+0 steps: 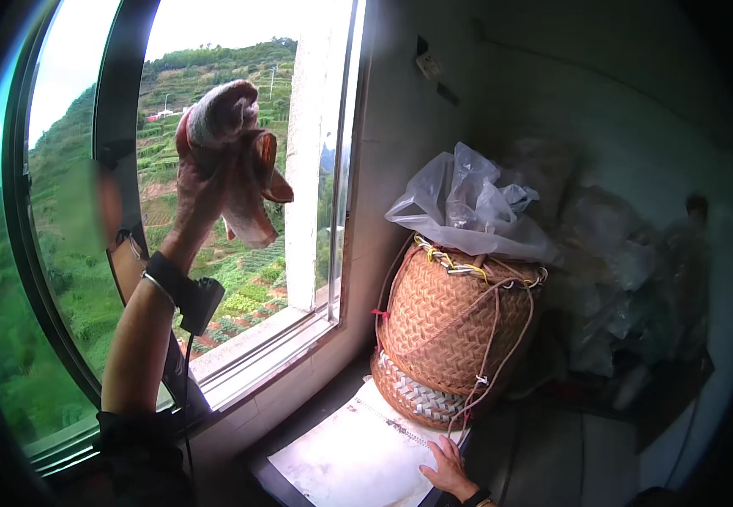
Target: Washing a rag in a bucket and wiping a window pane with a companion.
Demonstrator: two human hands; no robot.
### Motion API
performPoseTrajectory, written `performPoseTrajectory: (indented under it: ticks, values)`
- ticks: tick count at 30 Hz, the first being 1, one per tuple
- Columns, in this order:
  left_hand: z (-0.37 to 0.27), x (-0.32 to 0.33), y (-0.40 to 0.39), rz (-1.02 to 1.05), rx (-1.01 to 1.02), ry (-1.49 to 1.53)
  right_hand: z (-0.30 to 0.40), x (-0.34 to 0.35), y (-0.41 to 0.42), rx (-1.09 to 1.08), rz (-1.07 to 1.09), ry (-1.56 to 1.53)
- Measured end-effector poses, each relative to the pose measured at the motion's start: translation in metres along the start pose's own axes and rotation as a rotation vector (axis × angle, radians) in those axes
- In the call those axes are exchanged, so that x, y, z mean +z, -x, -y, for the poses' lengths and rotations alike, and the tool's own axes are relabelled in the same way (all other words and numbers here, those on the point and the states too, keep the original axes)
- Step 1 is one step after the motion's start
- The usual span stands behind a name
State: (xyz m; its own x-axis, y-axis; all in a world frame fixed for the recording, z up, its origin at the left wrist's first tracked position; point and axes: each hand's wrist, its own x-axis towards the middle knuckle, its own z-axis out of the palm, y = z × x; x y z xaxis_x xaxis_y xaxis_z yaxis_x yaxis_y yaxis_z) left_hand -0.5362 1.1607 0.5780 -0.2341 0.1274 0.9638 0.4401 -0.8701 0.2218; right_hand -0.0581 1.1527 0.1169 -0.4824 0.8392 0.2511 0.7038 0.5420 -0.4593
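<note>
My left hand (201, 158) is raised before the sliding window and holds a bunched, worn cloth (240, 184), whose folds hang over the fingers. On that wrist are a black strap with a small black box and a thin bracelet. Low at the right, my right hand (447, 468) rests with fingers spread at the edge of a white spiral-bound sheet or pad (354, 453). Just beyond its fingertips stands a woven bamboo basket (461, 329) with cords around it. A clear plastic bag (468, 209) lies over the basket's top.
The dark window frame (116, 95) and the sliding track (265, 361) border the left side, with terraced green hillside outside. Several plastic bags (614, 253) are heaped in shadow behind the basket at the right. A cable hangs from the black box on my left wrist.
</note>
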Motion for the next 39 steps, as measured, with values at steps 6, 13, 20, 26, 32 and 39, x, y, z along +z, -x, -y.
performPoseTrajectory:
  ticks: [6, 13, 20, 26, 32, 39]
  values:
    - [0.050, 0.031, -0.093, -0.087, 0.157, -0.233, -0.035, 0.087, 0.047, 0.439, 0.095, -0.130]
    - [0.111, 0.069, -0.161, -0.228, 0.182, -0.476, 0.005, 0.114, 0.065, 0.438, 0.035, 0.334]
    - [0.203, 0.122, -0.170, -0.021, 0.173, -0.541, 0.016, 0.113, 0.057, 0.383, 0.058, 0.452]
    - [0.256, 0.177, -0.101, -0.003, 0.257, -0.647, 0.020, 0.112, 0.058, 0.414, 0.031, 0.469]
    - [0.272, 0.155, 0.018, 0.071, 0.249, -0.644, 0.014, 0.113, 0.066, 0.411, 0.034, 0.459]
    - [0.258, 0.100, 0.165, 0.373, 0.003, -0.584, 0.012, 0.114, 0.062, 0.392, 0.014, 0.436]
